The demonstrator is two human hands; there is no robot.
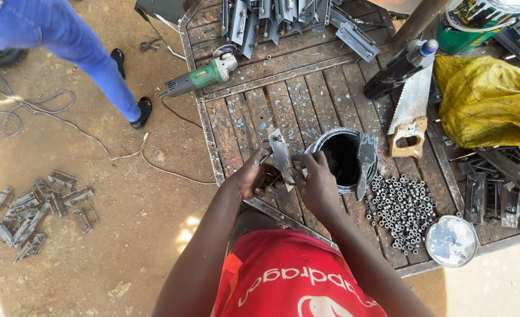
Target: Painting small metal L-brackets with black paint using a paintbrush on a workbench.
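A flat metal bracket is grasped between both hands over the counter, just left of the black tin. The left hand is clenched on its lower end together with a thin tool, whose kind cannot be made out. The right hand is closed on the bracket's right edge, and what its fingertips pinch is hidden.

A second bracket is leaned in the tin, whose contents are lost in the dark. Nuts are heaped to the right, beside a lid. The saw blade is partly covered, and the paint can is cut off by the frame.

The counter is made of worn planks in a steel frame, set on bare earth. A grinder is laid at its edge. More brackets and cables are scattered on the ground, where only the blue legs of another person are seen.
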